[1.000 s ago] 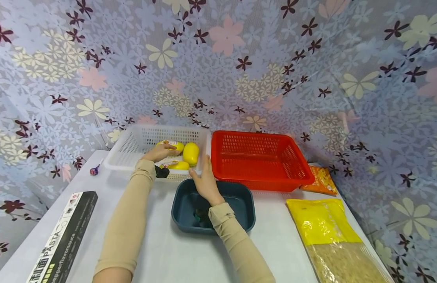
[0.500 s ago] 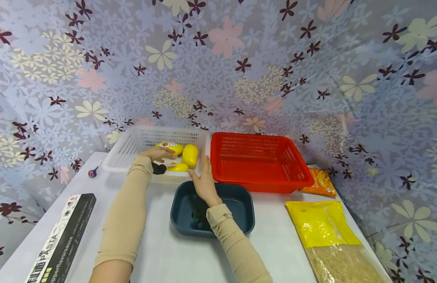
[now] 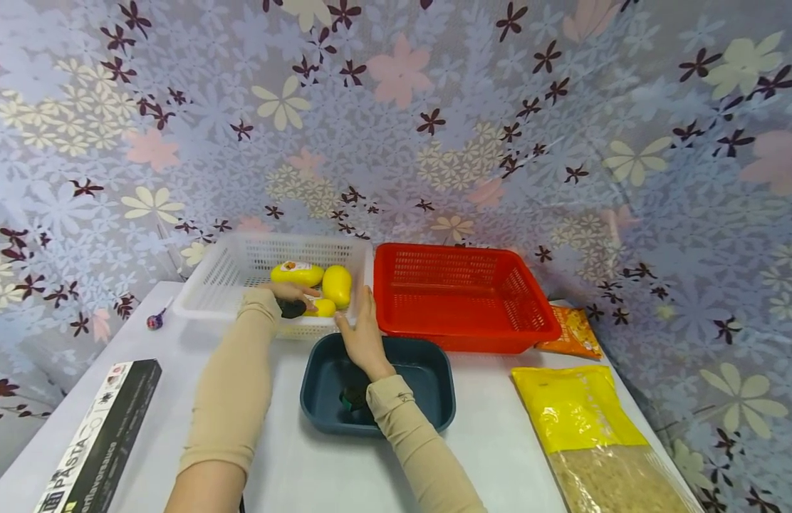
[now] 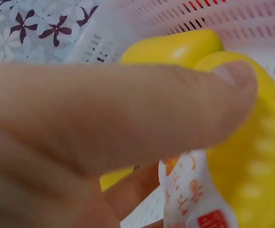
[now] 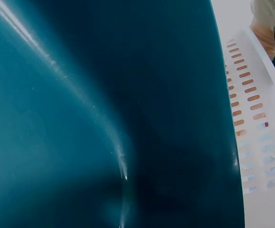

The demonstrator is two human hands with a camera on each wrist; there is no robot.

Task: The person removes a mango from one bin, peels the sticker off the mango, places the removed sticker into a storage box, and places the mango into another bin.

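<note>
Yellow fruit [image 4: 258,175] is pinched by the downturned left hand [image 3: 290,291], the right hand [image 3: 365,342] spread.

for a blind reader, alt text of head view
A person's left hand is at the nearest of three yellow fruits in a white basket; the right hand is at its near right corner. A red basket stands alongside, a dark blue tub in front.
</note>
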